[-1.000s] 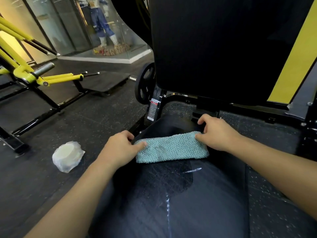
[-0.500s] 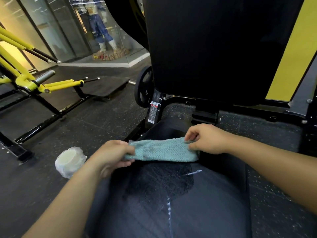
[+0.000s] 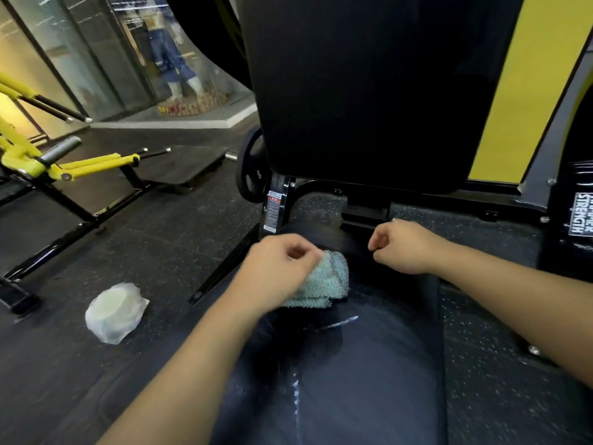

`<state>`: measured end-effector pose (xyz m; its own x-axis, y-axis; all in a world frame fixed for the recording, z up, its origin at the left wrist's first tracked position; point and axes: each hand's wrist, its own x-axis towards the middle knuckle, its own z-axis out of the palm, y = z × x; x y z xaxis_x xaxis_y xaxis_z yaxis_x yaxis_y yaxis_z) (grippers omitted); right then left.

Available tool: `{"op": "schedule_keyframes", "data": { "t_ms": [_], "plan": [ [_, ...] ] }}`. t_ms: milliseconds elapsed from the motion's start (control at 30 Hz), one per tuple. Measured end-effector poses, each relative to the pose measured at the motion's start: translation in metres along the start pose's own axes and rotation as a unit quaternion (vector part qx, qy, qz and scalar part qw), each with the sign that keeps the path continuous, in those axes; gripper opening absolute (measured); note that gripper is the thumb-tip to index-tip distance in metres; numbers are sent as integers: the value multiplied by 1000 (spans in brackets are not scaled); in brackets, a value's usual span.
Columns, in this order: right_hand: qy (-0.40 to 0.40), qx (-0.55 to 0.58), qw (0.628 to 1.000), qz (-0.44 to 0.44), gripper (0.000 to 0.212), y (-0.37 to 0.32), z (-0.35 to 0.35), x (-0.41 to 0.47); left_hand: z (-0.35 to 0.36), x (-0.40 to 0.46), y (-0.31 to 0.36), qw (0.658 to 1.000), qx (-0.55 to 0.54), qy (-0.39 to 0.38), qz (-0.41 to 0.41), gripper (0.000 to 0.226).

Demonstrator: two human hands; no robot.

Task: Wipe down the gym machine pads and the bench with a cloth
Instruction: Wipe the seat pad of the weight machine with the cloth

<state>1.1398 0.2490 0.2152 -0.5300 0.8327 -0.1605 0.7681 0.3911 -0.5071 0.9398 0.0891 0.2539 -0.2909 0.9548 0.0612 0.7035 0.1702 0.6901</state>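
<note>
A teal knitted cloth (image 3: 327, 281) lies folded on the far part of the black seat pad (image 3: 369, 364), which shows a dark wet patch and streaks. My left hand (image 3: 279, 271) rests on the cloth's left side, fingers pinching its edge. My right hand (image 3: 401, 247) hovers just right of the cloth, fingers curled, holding nothing. The tall black back pad (image 3: 369, 91) rises upright right behind the seat.
A white bundle wrapped in plastic (image 3: 114, 311) lies on the dark rubber floor to the left. A yellow and black machine (image 3: 48, 168) stands far left. A weight plate (image 3: 252, 168) hangs beside the back pad. A black frame with a logo (image 3: 580, 213) stands at right.
The cloth was stretched out between both hands; now it is folded over into a smaller bundle under my left hand. My right hand has let go and drawn slightly right.
</note>
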Motion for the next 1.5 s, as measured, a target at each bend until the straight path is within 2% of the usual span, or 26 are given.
{"op": "schedule_keyframes", "data": {
  "t_ms": [67, 100, 167, 200, 300, 433, 500, 667, 800, 933, 1100, 1267, 1433, 1500],
  "plan": [
    [-10, -59, 998, -8, 22, 9, -2, -2, 1, 5, -10, 994, 79, 51, 56, 11],
    [-10, -80, 996, -22, 27, 12, -1, -3, 5, 7, -14, 988, 113, 34, 103, 16],
    [-12, -98, 993, -60, 35, 15, 4, -9, 19, 11, -24, 961, 191, -67, 187, 33],
    [-18, -100, 991, -81, 39, 16, 8, -12, 26, 13, -31, 946, 225, -117, 200, 43],
    [-53, -107, 986, -116, 48, 22, 18, -22, 33, 20, -49, 932, 253, -198, 169, 54],
    [-86, -109, 982, -124, 53, 34, 23, -26, 39, 23, -47, 912, 292, -246, 150, 56],
    [-86, -108, 982, -126, 53, 36, 23, -26, 40, 16, -43, 913, 280, -265, 135, 56],
    [-82, -114, 980, -137, 54, 38, 21, -26, 31, -28, -44, 900, 253, -301, 188, 57],
    [-73, -100, 983, -137, 54, 43, 26, -27, 20, -34, -45, 921, 233, -272, 152, 63],
    [-67, -93, 983, -140, 54, 47, 28, -23, 33, -26, -46, 913, 294, -242, 150, 60],
    [-69, -86, 984, -142, 54, 49, 30, -22, 39, -7, -51, 945, 237, -196, 114, 54],
    [-78, -60, 986, -134, 54, 47, 25, -23, 48, -7, -50, 954, 241, -150, 97, 54],
    [-95, -42, 988, -112, 57, 48, 15, -23, 53, 24, -49, 972, 225, -61, 24, 50],
    [-102, -34, 988, -106, 58, 49, 13, -23, 57, 25, -45, 977, 203, -52, 30, 49]
  ]
}}
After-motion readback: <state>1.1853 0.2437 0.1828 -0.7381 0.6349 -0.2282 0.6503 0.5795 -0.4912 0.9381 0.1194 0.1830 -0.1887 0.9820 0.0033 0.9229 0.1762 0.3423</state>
